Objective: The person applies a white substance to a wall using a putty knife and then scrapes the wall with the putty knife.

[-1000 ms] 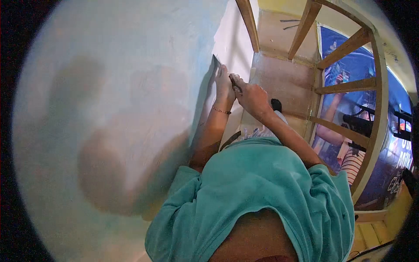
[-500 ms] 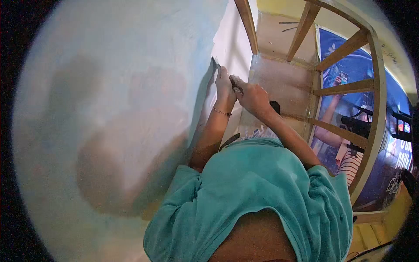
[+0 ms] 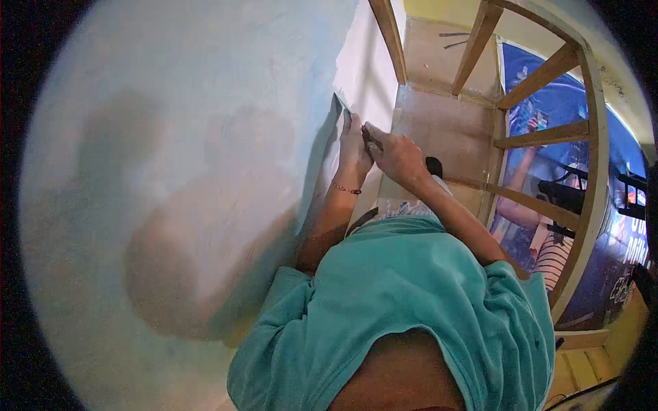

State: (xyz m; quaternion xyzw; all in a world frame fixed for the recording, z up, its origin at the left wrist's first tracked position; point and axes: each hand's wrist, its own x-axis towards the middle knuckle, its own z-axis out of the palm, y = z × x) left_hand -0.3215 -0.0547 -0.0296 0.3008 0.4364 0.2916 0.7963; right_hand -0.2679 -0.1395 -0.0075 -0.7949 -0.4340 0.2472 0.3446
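Note:
My left hand (image 3: 354, 148), with a beaded bracelet at the wrist, is closed on a scraper (image 3: 338, 103). Its thin dark blade rests at the wall, on the border between the blue-grey surface (image 3: 205, 82) and a bright white strip (image 3: 363, 72). Right beside it, my right hand (image 3: 399, 156) is closed, fingertips meeting my left palm around something small and dark that I cannot make out. Pale residue coats the fingers of my right hand. Both forearms reach forward past my teal shirt (image 3: 404, 281).
A wooden frame with slats (image 3: 593, 164) curves along the right side. Behind it hangs a blue printed banner (image 3: 514, 164) showing a person. Brown board panels (image 3: 445, 123) lie beyond my hands. Shadows of my head and arms fall on the wall at left.
Both hands and the scraper blade have shifted slightly down along the wall. The pale clump seen at my right fingertips shows less now.

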